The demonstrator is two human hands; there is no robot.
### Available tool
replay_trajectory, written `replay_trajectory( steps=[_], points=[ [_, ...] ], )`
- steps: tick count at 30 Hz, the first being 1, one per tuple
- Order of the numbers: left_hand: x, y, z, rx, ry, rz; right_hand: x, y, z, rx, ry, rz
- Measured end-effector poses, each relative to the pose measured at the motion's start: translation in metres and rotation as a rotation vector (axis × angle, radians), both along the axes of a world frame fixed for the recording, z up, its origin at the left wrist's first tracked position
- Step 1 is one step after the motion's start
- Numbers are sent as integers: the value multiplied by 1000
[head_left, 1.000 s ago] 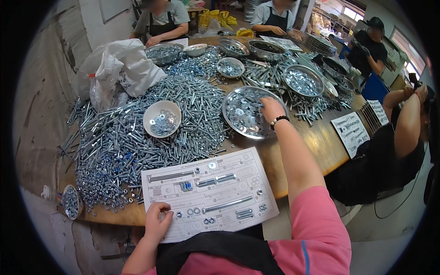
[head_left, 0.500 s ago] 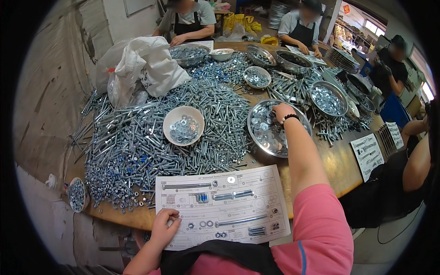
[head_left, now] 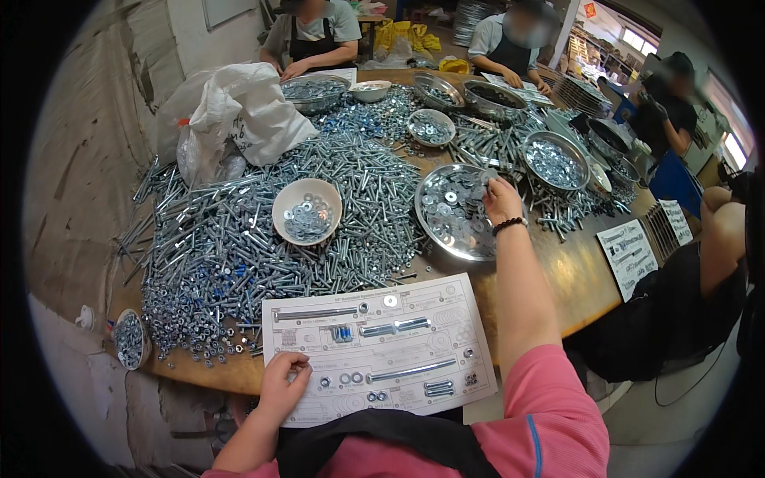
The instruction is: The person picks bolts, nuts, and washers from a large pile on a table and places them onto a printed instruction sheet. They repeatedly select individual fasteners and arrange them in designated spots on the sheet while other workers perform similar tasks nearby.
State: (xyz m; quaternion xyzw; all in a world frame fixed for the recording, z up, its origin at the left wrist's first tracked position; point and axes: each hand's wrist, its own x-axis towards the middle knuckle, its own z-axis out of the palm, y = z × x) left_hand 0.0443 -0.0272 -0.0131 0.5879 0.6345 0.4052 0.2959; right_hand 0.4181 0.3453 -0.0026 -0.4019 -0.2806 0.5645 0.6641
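My right hand (head_left: 501, 201) is just above the right rim of a wide steel bowl (head_left: 425, 223) of washers. Its fingers pinch flat silver washers (head_left: 488, 174); how many, I cannot tell. A printed parts sheet (head_left: 406, 354) lies in front of me at the table's near edge. My left hand (head_left: 285, 384) rests on its left edge, fingers loosely bent and thumb apart, with nothing seen in it. On the sheet lie a long bolt (head_left: 410, 371), another long bolt (head_left: 319, 314), shorter bolts (head_left: 394, 327), blue-marked pieces (head_left: 341, 332), small bolts (head_left: 438, 388), nuts (head_left: 377, 396) and a large washer (head_left: 390, 301).
Loose bolts (head_left: 239, 239) and nuts (head_left: 187, 331) pile up at left. A white bowl (head_left: 279, 213) of washers stands among them. Behind are a white sack (head_left: 251, 111) and several bowls, one steel bowl (head_left: 555, 161) at right. Other people sit across and to my right.
My right hand has risen out of the washers in the steel bowl and now holds washers above its rim. My left hand stays on the sheet. The view has shifted slightly.
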Motion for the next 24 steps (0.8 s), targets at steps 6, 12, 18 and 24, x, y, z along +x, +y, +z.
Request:
replay_trajectory(
  steps=[6, 12, 18, 24],
  points=[
    [10, 2, 13, 60, 44, -64, -18, -30, 1, -77, 671, -29],
    [9, -3, 21, 96, 106, -104, -37, -60, 12, 42, 883, -126],
    [23, 27, 47, 215, 178, -237, -85, -116, 7, -99, 940, 88],
    [64, 71, 73, 261, 9, -287, -140, -206, 12, -228, 935, 411]
  ],
)
